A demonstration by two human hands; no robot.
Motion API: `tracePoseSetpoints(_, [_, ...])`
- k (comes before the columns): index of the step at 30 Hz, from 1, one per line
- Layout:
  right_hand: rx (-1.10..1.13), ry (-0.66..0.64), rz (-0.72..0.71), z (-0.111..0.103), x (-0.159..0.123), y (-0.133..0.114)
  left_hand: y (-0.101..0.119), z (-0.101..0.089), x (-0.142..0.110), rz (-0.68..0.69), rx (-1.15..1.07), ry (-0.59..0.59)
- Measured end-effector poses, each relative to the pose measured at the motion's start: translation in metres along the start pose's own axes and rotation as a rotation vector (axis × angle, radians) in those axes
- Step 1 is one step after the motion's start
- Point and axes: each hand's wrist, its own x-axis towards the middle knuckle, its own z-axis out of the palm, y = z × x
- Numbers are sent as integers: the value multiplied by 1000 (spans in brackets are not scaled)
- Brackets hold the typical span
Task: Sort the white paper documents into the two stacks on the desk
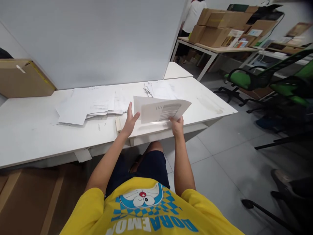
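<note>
Printed paper sheets (153,112) are held up over the front edge of the white table, tilted toward me. My right hand (177,125) grips them at the lower right, thumb on the printed side. At their left edge is my left hand (131,121), thumb and fingers apart, not closed on the paper; whether it touches the edge I cannot tell. A loose pile of papers (97,103) lies to the left, its sheets fanned unevenly. Behind the held sheets is another paper pile (162,89), partly hidden. A small pale block (118,125) sits beside my left wrist.
A grey-white panel (97,39) rises along the back of the white table (31,130). A cardboard box (25,78) stands at the left end. Brown cartons (212,36) are stacked on a farther table, near a person in white. Green chairs (244,80) stand right.
</note>
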Motion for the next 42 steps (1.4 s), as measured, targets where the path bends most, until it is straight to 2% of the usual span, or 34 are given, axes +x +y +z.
tracePoseSetpoints(3, [-174, 23, -8, -12, 0, 2, -19, 19, 6, 63, 79, 139])
tracePoseSetpoints(8, [-200, -39, -21, -7, -3, -7, -45, 31, 19, 203, 139, 94])
tracePoseSetpoints(11, [-156, -85, -4, -5, -6, -14, -47, 31, 17, 320, 157, 137])
tracePoseSetpoints(14, [-132, -91, 0, -6, -8, -16, -46, 32, 11, 391, 113, 132])
tracePoseSetpoints(18, [-194, -47, -58, -7, -11, -13, -45, 37, 2, 354, 91, 53])
tracePoseSetpoints(20, [-270, -32, -91, -6, -14, -10, -45, 39, -1, 319, 106, 61])
tracePoseSetpoints(22, [-353, -37, -101, -5, -16, -6, -43, 40, -2, 310, 125, 145])
tracePoseSetpoints(26, [-509, -79, -111, -5, -18, 1, -40, 38, -3, 282, 122, 387])
tracePoseSetpoints(28, [-540, -100, -130, -6, -19, 5, -38, 36, -5, 262, 107, 455])
tracePoseSetpoints(31, [-499, -121, -140, -9, -21, 12, -36, 35, -9, 283, 79, 498])
tracePoseSetpoints(34, [-417, -119, -128, -12, -23, 20, -37, 35, -15, 367, 37, 560])
tracePoseSetpoints(38, [-305, -68, -106, -13, -25, 24, -43, 37, -23, 502, 42, 463])
tracePoseSetpoints(40, [-189, -29, -108, -11, -29, 20, -46, 37, -25, 592, 40, 434])
tracePoseSetpoints(42, [-76, -28, -87, -9, -34, 14, -47, 37, -27, 620, 39, 420])
